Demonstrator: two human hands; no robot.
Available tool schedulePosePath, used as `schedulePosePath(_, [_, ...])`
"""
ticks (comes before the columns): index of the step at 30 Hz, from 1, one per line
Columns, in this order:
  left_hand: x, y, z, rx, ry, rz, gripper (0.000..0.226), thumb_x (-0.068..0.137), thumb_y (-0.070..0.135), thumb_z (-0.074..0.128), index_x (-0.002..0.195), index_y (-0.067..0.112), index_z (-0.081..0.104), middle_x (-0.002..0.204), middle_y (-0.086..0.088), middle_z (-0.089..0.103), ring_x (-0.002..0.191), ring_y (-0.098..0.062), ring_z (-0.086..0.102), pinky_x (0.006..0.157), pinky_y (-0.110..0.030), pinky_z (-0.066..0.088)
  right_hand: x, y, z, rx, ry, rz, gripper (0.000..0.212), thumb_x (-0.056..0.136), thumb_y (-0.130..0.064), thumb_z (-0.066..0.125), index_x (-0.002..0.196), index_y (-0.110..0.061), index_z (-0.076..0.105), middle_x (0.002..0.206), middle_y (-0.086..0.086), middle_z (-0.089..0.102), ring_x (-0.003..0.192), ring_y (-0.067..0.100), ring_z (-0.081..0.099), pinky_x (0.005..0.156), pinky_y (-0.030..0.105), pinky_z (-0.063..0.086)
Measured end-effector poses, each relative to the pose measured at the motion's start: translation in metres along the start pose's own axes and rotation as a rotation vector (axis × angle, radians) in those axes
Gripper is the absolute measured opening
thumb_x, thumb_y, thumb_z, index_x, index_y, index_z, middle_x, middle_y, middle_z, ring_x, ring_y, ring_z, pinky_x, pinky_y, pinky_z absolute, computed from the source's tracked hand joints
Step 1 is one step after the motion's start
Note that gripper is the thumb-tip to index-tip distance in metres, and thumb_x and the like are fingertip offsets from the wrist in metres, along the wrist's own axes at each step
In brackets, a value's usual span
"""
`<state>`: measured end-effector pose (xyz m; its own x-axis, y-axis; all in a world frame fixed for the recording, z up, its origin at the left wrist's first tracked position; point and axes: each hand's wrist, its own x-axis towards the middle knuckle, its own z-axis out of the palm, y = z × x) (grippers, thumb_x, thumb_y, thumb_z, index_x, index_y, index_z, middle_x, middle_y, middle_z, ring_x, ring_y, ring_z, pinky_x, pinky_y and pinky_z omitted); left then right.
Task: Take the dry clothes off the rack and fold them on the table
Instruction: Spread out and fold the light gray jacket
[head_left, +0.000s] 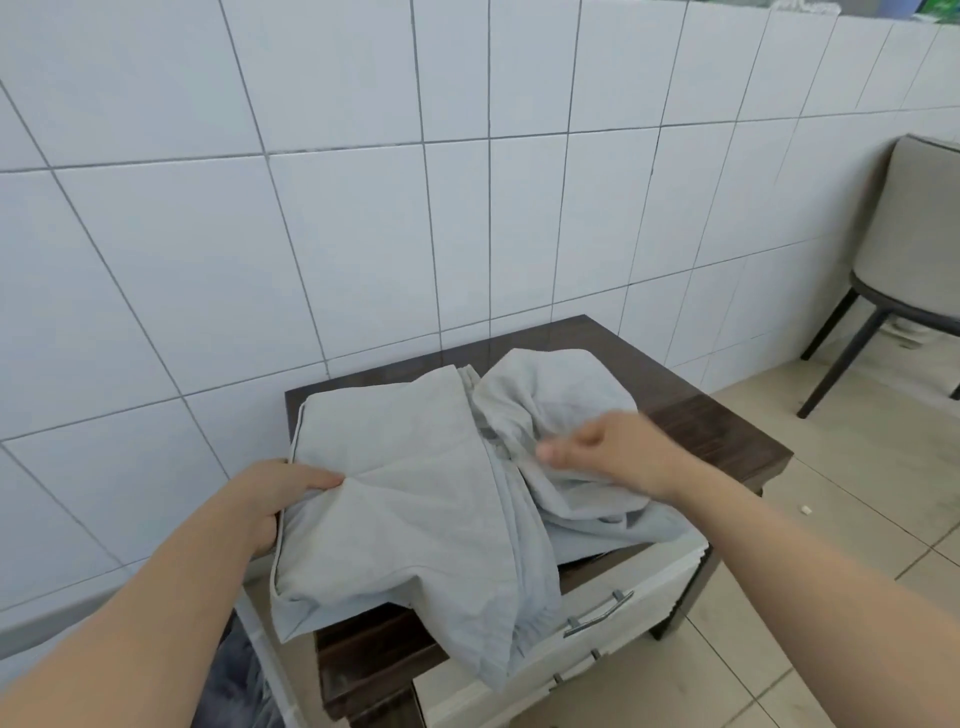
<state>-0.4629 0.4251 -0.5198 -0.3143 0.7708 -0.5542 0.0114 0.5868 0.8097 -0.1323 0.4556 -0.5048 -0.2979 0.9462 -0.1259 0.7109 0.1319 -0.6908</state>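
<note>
Left hand (270, 499) pinching grey garment (405, 499) (thumb on top), right hand (608, 452) blurred above.

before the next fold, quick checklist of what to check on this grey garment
1. Left hand grips the grey garment at its left edge: ok.
2. Right hand has a firm hold on the bunched part: cannot tell, blurred.
3. Garment lies flat: not ok, right side crumpled.
4. Garment fully on the dark table top: not ok, it hangs over the front, past the drawer handle.
5. Rack emptied: cannot tell, out of view.
</note>
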Motion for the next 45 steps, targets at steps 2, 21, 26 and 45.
schedulePosePath(2, [-0.003, -0.004, 0.0, -0.014, -0.025, -0.001, 0.04, 0.073, 0.007, 0.08, 0.108, -0.006, 0.065, 0.099, -0.022, 0.07, 0.091, -0.037, 0.067, 0.082, -0.045, 0.054, 0.012, -0.015, -0.01, -0.097, 0.505, -0.025, 0.063, 0.084, -0.068, 0.047, 0.072, -0.008, 0.064, 0.081, 0.009, 0.061, 0.08, 0.025, 0.058, 0.069, 0.035, 0.04])
schedulePosePath(21, [-0.063, -0.036, 0.043, 1.385, -0.184, 0.805, 0.118, 0.07, 0.059, 0.07, 0.146, 0.045, -0.019, 0.159, 0.008, -0.021, 0.146, -0.026, -0.019, 0.118, -0.054, -0.004, 0.045, -0.032, 0.081, 0.06, 0.241, -0.118, 0.054, 0.101, -0.045, 0.033, 0.152, -0.033, 0.018, 0.16, -0.007, 0.015, 0.146, 0.012, 0.017, 0.117, 0.033, 0.014])
schedulePosePath(26, [-0.053, -0.05, 0.04, 1.166, -0.041, 0.831, 0.079, 0.091, 0.026, 0.055, 0.151, 0.042, 0.006, 0.162, 0.004, 0.008, 0.148, -0.022, 0.01, 0.119, -0.044, 0.014, 0.034, -0.016, 0.079, 0.02, 0.143, -0.101, 0.053, 0.101, -0.05, 0.023, 0.151, -0.033, 0.025, 0.161, -0.008, 0.012, 0.148, 0.008, 0.008, 0.117, 0.033, 0.011])
schedulePosePath(45, [-0.057, -0.04, 0.044, 0.709, 0.219, 0.753, 0.027, 0.093, 0.03, 0.055, 0.12, 0.024, 0.058, 0.104, 0.003, 0.067, 0.087, -0.013, 0.057, 0.069, -0.021, 0.035, -0.005, -0.088, 0.067, -0.722, 0.443, -0.48, 0.024, 0.077, -0.007, 0.062, 0.1, -0.013, 0.057, 0.098, 0.006, 0.05, 0.077, 0.025, 0.053, 0.05, 0.031, 0.037])
